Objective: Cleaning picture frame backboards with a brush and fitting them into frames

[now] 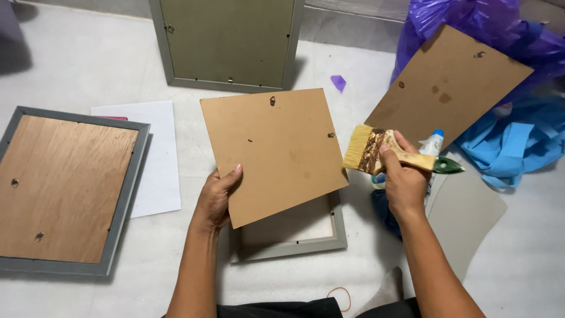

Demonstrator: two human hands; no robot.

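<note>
Head view: left hand (216, 197) gripping brown backing board (273, 153) by its lower left edge, above one grey frame (294, 235) on white floor (88, 65); right hand (405, 179) closed round paintbrush (376, 152); three frames counted, two backing boards; second board (450, 82) against purple bag (471, 17); blue cloth (518, 147) beside.

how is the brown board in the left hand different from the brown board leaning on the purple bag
The held board is gripped at its lower left edge by the left hand above a grey frame; the leaning board rests untouched against the purple bag. The held board looks fairly clean, while the leaning board has dark stains. The held board sits nearer the right hand with its brush. Both are brown, rectangular and carry small metal fittings.
</note>
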